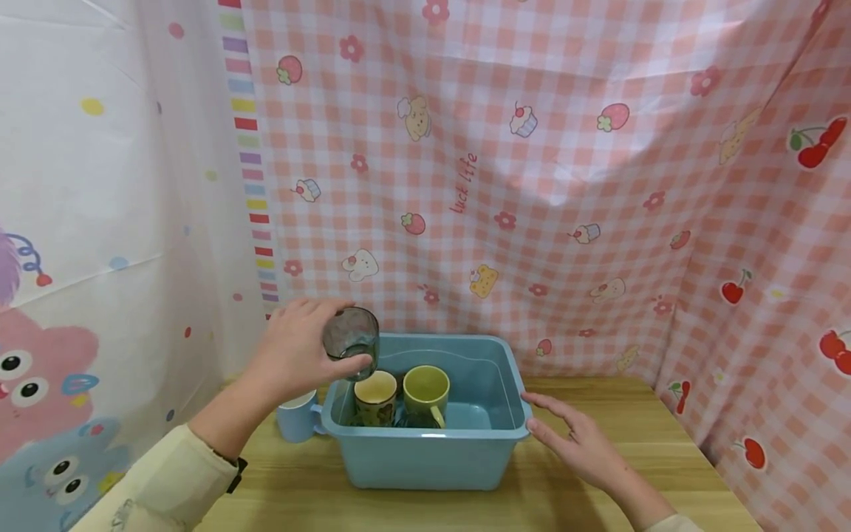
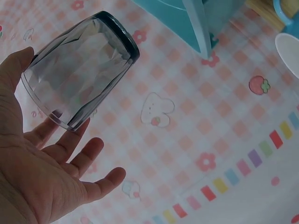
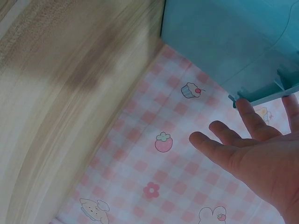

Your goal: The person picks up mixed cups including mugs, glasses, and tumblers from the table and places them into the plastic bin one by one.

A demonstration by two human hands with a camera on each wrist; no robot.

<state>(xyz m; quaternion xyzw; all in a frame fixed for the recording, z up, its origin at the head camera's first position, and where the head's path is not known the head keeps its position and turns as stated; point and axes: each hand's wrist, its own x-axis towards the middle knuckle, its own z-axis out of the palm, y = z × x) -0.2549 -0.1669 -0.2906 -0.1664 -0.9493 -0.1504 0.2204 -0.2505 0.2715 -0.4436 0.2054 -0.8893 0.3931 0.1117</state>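
My left hand [image 1: 297, 346] pinches a dark, see-through drinking glass [image 1: 351, 341] by its rim, tilted above the left end of a blue plastic bin [image 1: 425, 462]. In the left wrist view the glass [image 2: 79, 70] has faceted sides and a thick dark base, with thumb and fingers at its clear rim. Inside the bin stand a green mug [image 1: 426, 388] and a patterned cup with a cream inside [image 1: 376, 399]; something dark between them is partly hidden. My right hand [image 1: 575, 440] touches the bin's right rim, its fingers mostly straight, as the right wrist view also shows.
A light blue mug [image 1: 296, 420] stands on the wooden table [image 1: 292, 488], close against the bin's left side. Behind the table hangs a pink checked curtain [image 1: 452, 162], and a white printed curtain [image 1: 120, 185] hangs at the left.
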